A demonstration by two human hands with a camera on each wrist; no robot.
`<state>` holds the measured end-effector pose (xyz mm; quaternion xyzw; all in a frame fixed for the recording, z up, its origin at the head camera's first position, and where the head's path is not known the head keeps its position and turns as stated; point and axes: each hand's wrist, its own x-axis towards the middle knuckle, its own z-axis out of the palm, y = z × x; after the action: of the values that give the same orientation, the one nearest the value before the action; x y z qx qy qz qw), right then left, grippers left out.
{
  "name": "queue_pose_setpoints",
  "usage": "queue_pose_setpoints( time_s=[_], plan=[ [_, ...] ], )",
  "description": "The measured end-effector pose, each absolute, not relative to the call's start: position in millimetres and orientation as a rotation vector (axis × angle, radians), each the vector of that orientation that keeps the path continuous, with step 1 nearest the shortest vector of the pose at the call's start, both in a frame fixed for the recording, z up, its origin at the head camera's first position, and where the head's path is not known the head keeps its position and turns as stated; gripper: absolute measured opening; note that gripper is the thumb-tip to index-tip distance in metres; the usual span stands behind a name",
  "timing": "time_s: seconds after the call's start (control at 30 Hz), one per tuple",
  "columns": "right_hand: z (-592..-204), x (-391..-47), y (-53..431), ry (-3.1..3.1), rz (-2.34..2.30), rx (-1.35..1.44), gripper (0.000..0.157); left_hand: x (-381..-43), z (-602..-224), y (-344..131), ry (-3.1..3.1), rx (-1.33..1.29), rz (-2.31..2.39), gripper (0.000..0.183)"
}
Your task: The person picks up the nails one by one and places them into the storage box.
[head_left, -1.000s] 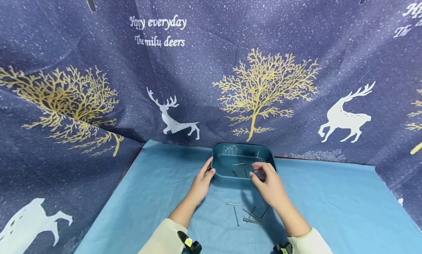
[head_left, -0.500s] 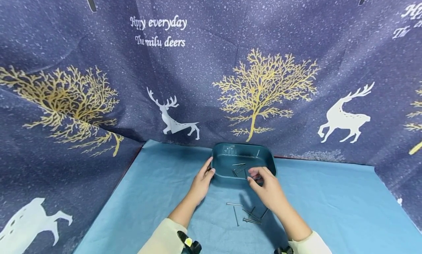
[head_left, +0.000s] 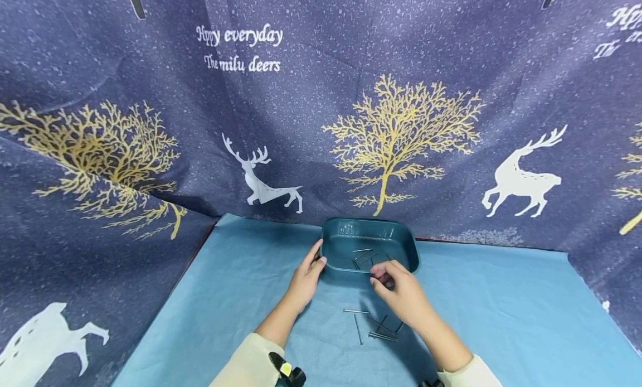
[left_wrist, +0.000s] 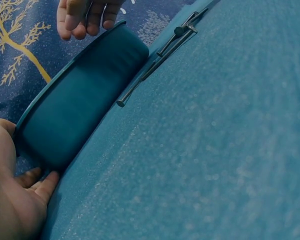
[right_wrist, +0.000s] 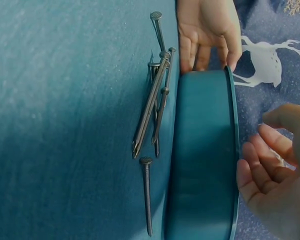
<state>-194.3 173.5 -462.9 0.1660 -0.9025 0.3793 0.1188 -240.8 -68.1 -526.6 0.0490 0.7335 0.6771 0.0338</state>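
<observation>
A dark teal plastic tray [head_left: 335,245] holds several nails [head_left: 363,250] on its floor. At its left end, my left hand [head_left: 304,278] touches the wall with extended fingers, the thumb by the near corner. In the left wrist view those fingers [left_wrist: 46,187] reach the tray's base. My right hand [head_left: 403,291] is over the near rim, right of the middle, its fingers loosely bent. Nothing shows between thumb and fingers [right_wrist: 260,170] in the right wrist view. On the cloth nearer to me lie several more nails [head_left: 356,310], some crossed in a small pile.
Light blue cloth [head_left: 241,264] covers the table. Behind the tray hangs a dark blue curtain [head_left: 311,119] printed with deer and golden trees. Each sleeve has a strap with a black device; the left device [head_left: 297,376] shows more fully.
My right hand has drifted left and back toward me, from above the tray's inside to its near rim, uncovering another nail inside. The left hand and tray keep their places.
</observation>
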Motion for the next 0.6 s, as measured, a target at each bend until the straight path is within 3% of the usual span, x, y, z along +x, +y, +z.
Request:
queue_pose_setpoints(
  time_s=[0.6],
  plan=[
    [-472.8, -188.5, 171.4, -2.762, 1.021, 0.688, 0.014, -241.3, -526.7, -67.9, 2.286, 0.152, 2.072, 0.062]
  ],
)
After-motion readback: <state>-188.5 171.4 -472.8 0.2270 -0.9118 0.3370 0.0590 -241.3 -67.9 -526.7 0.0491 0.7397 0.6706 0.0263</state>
